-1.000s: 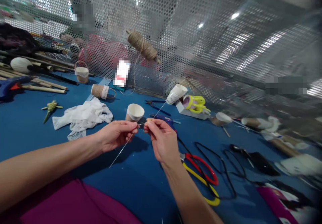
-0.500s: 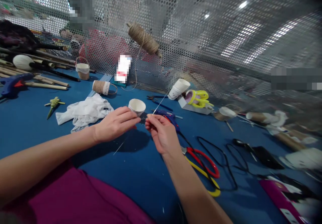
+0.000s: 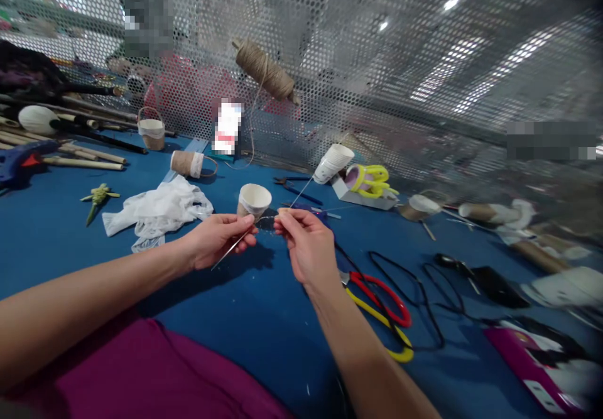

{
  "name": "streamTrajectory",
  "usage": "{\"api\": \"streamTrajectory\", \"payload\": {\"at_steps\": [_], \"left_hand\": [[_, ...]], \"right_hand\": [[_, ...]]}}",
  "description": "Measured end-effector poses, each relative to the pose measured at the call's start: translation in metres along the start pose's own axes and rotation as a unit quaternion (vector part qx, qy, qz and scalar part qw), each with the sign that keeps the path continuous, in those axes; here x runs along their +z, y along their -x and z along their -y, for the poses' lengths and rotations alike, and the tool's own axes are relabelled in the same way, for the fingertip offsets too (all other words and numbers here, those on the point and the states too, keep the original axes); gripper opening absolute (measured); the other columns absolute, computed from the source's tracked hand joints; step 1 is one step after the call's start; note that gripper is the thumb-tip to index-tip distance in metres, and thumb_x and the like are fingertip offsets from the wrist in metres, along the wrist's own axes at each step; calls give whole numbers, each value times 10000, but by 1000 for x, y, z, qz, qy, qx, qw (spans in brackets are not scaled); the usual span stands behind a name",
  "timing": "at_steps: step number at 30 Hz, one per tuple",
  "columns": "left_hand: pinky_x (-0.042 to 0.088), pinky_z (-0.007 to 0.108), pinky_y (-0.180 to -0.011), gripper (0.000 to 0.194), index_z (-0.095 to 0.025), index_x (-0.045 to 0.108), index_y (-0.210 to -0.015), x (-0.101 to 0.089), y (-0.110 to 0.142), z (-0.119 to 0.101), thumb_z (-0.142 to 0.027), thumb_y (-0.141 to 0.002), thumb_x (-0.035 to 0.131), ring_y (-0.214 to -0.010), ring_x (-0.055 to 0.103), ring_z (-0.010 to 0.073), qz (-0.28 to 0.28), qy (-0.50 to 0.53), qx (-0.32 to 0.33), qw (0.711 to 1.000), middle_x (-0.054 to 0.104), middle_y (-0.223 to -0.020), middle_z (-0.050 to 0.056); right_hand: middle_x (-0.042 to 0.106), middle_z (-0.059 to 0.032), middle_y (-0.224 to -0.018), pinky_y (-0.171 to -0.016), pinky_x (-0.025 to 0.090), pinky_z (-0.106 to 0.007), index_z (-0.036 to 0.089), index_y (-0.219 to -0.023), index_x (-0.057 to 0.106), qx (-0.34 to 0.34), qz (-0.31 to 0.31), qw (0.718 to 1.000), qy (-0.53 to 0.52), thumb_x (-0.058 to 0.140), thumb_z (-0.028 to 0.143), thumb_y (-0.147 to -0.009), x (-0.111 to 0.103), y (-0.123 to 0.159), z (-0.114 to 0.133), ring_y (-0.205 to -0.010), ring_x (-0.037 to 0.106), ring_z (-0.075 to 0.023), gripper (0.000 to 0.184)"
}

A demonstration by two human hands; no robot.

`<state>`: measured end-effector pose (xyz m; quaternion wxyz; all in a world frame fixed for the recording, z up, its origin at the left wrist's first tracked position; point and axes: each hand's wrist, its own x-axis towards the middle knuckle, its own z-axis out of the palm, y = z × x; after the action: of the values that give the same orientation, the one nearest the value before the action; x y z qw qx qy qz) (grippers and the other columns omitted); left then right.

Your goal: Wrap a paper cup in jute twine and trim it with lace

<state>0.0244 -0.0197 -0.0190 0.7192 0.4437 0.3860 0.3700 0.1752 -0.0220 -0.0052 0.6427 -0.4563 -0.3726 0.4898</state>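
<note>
A thin wire (image 3: 267,218) runs between my two hands, bent and apparently twisted in the short stretch between them. My left hand (image 3: 228,237) pinches it, and one straight end sticks out below toward the lower left. My right hand (image 3: 304,240) pinches it too, with the other end rising to the upper right. Just behind the hands stands a small paper cup (image 3: 255,200) with a brown wrap and white trim. A blue glue gun (image 3: 315,213) lies partly hidden behind my right hand. Scissors (image 3: 379,299) with red and yellow handles lie beside my right forearm.
White lace fabric (image 3: 160,212) lies left of the hands. Small wrapped cup baskets (image 3: 152,133), stacked paper cups (image 3: 334,163) and pliers (image 3: 299,191) are farther back. A twine spool (image 3: 264,70) hangs on the perforated metal screen (image 3: 377,80). A black cable (image 3: 426,306) loops at right.
My left hand has turned and closed its fingertips on the wire, where before its fingers were stretched out flat beside it. My right hand keeps its pinch almost in place.
</note>
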Motion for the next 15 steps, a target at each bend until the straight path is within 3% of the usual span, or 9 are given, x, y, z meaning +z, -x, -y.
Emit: {"api": "streamTrajectory", "payload": {"at_steps": [2,3,5,7,9,11,15], "left_hand": [[380,205,-513,299,-129,567,-693,-5,0,2,-321,-874,426,-514,480,86,-13,-170,74,983,594,-608,36],[391,224,-530,303,-131,566,-677,-7,1,2,-312,-873,422,-532,483,100,-23,-293,141,945,596,-610,44],[420,269,-582,262,-130,574,-685,-11,2,1,-243,-867,424,-587,495,133,-40,-517,302,800,592,-630,57],[451,309,-659,190,-120,590,-784,-15,4,-1,-165,-861,423,-693,514,163,-53,-612,443,653,607,-726,81],[470,317,-716,176,-117,573,-940,-17,4,-4,-110,-861,416,-793,515,168,-58,-624,538,563,614,-860,100],[483,302,-723,211,-114,538,-1034,-19,4,-6,-83,-852,436,-819,512,158,-55,-613,588,526,608,-917,104],[489,268,-659,193,-109,561,-1000,-23,2,-8,-72,-846,451,-739,510,139,-51,-594,616,515,612,-846,91]], "right_hand": [[627,30,-542,-537,435,-222,160,-613,645,11,-21,1000,-6,738,187,-550,-3,-5,1,-509,541,-68,115],[621,35,-535,-528,430,-215,162,-608,636,16,-31,999,-9,736,190,-550,-4,-7,2,-503,536,-63,118],[612,39,-524,-516,422,-208,161,-600,625,27,-40,999,-13,736,194,-544,-6,-9,3,-500,532,-61,128],[609,35,-518,-505,417,-207,156,-592,624,37,-36,999,-13,741,196,-531,-6,-9,4,-498,530,-64,138],[611,30,-520,-501,415,-210,152,-593,630,46,-19,999,-11,746,202,-521,-4,-6,4,-499,529,-68,145],[612,29,-521,-507,420,-216,154,-599,638,54,2,998,-8,748,210,-516,-2,-2,4,-505,533,-72,149],[612,33,-530,-534,434,-228,165,-611,648,59,38,997,-7,750,218,-522,1,4,4,-523,546,-78,145]]}}
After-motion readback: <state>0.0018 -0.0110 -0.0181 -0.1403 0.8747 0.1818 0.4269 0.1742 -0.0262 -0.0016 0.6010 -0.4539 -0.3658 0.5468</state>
